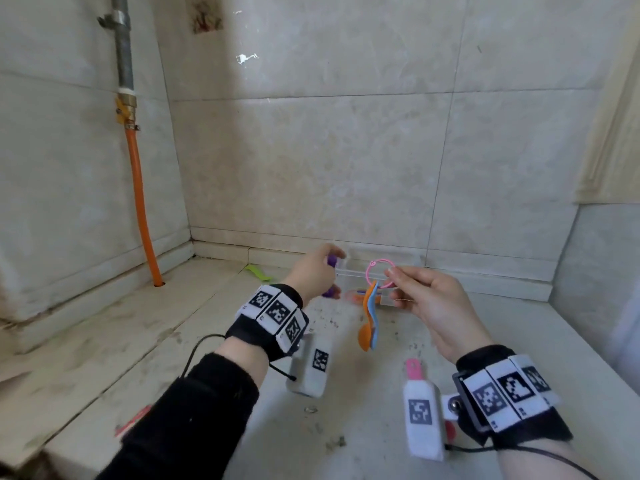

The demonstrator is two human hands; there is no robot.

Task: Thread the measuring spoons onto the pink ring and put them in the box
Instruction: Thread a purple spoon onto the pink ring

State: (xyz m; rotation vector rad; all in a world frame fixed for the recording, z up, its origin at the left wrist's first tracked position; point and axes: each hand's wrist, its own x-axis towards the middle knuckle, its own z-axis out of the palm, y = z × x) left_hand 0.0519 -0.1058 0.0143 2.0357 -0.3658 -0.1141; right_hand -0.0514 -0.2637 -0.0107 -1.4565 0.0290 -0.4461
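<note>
Up in front of us, our right hand (429, 299) pinches the pink ring (380, 274) between thumb and fingertips, and two spoons already hang from it — an orange spoon (365, 332) in front and a blue spoon (373, 306) just behind, both dangling with their bowls down. Our left hand (313, 273) is curled around a purple spoon (331, 260); one purple end pokes out at the top of the fist and another at the bottom, so we hold it tight. We think we are in the middle of the threading step. Next, the little hole in the purple handle has to meet the open end of the ring, and that calls for steady hands, because the ring is thin and the hanging spoons can swing. Behind the hands sits the clear box (398, 263), close to the wall, and we cannot tell what the orange shape low by it is. A green spoon (258, 272) lies on the counter (138, 323) off to the left, waiting its turn. Both wrists wear black bands with square black-and-white code tags — we can read no words or brand names anywhere.
</note>
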